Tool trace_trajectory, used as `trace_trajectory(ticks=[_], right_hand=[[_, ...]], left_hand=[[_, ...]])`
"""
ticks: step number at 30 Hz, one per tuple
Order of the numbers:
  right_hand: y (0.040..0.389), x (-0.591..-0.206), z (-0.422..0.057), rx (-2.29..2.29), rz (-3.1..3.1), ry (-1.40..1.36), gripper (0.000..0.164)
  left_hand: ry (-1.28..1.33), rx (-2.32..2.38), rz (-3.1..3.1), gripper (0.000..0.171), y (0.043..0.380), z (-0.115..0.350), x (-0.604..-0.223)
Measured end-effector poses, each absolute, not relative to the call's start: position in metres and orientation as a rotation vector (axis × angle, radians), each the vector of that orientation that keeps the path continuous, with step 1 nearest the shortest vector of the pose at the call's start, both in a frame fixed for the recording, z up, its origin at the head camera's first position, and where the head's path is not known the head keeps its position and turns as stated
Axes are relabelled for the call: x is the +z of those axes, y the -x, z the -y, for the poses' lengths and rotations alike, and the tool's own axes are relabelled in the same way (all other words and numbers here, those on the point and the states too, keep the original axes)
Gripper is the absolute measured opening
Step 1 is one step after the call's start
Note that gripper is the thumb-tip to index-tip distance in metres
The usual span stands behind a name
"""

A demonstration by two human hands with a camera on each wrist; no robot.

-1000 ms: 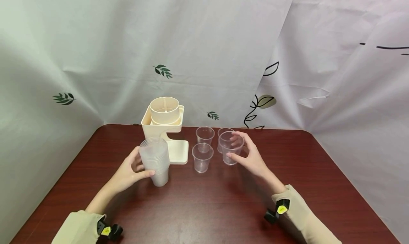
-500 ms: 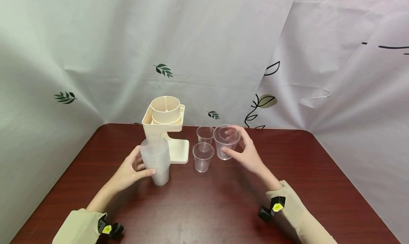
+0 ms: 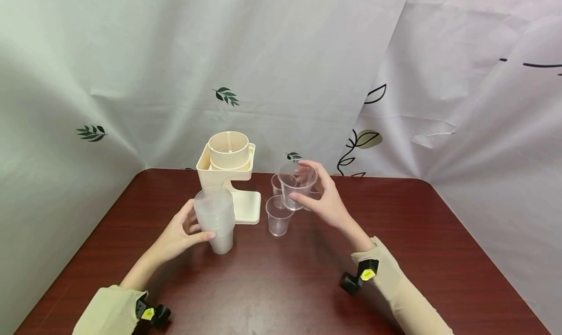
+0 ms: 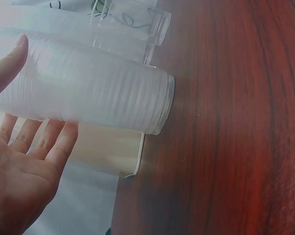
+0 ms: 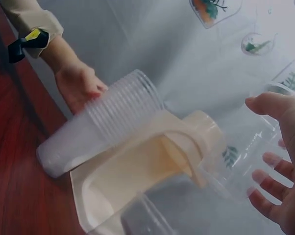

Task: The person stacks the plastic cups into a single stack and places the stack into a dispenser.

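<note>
A tall stack of clear plastic cups [image 3: 216, 215] stands at the left, and my left hand [image 3: 181, 232] holds it with thumb and fingers round its side. In the left wrist view the nested rims of the stack [image 4: 98, 90] show as close ridges. My right hand [image 3: 326, 198] grips a single clear plastic cup [image 3: 290, 185] by its side, raised over the other cups. Below it are a front plastic cup [image 3: 278, 222] and a back plastic cup [image 3: 276, 183], both upright on the table. Another cup is mostly hidden behind my right hand.
A cream-coloured stand [image 3: 226, 179] with a round open holder on top and a flat base stands just behind the stack. The dark red wooden table [image 3: 281, 286] ends at a pale leaf-patterned curtain [image 3: 281, 71] at the back.
My right hand has lifted the single cup and carried it leftward, over the standing cups. My left hand and the stack have stayed in place.
</note>
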State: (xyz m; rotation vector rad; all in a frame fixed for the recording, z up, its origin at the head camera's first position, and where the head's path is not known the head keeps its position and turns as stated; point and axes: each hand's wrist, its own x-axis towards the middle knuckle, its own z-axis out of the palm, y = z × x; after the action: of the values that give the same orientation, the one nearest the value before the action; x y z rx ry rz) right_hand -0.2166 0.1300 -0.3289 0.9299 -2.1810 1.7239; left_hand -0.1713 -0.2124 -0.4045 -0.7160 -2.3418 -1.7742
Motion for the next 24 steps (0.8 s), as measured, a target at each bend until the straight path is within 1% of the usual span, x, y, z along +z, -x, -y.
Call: trace_trajectory(ticks=[9,17,24], right_hand=[[0.217,-0.317,-0.115,1.778,2.143,-1.001,0.066],[0.217,-0.317,-0.100,1.748,2.062,-1.109,0.067],[0.213,-0.310,-0.084,1.790,2.028,-1.176,0.070]], left_hand=[[0.704,-1.768,2.342,0.068,0.171,0.212,-0.405],[0.708,-1.766,2.343,0.069,0.172,0.213,-0.406],[0.712,-1.777,2.342,0.068,0.172,0.212,-0.405]])
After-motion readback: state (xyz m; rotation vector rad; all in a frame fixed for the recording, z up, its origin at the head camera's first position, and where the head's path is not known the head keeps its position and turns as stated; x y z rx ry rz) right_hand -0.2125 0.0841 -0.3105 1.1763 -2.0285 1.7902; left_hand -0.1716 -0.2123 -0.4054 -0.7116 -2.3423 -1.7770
